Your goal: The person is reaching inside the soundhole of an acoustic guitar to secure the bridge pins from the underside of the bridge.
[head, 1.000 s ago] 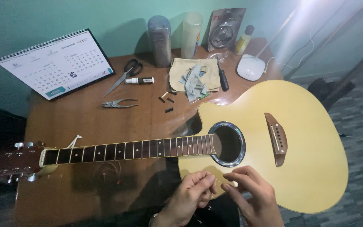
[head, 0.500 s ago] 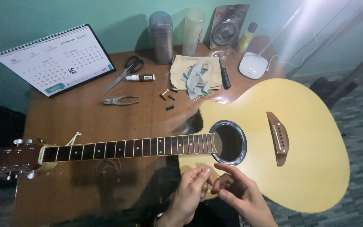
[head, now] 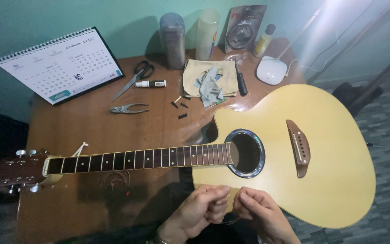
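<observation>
hands point(head: 231, 210) drew closer beside one guitar point(head: 290, 158).

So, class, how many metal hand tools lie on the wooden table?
2: the scissors beside the calendar, and the pliers just below them. Others may be hidden under the cloth.

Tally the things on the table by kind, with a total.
Guitar: 1
Hand tools, scissors, pliers, screwdriver: 3
Upright containers, grey canister, pale tube, small bottle: 3
Calendar: 1
Cloth: 1
Marker: 1
Packet: 1
Lamp base: 1
Total: 12, not counting the small loose pegs.
</observation>
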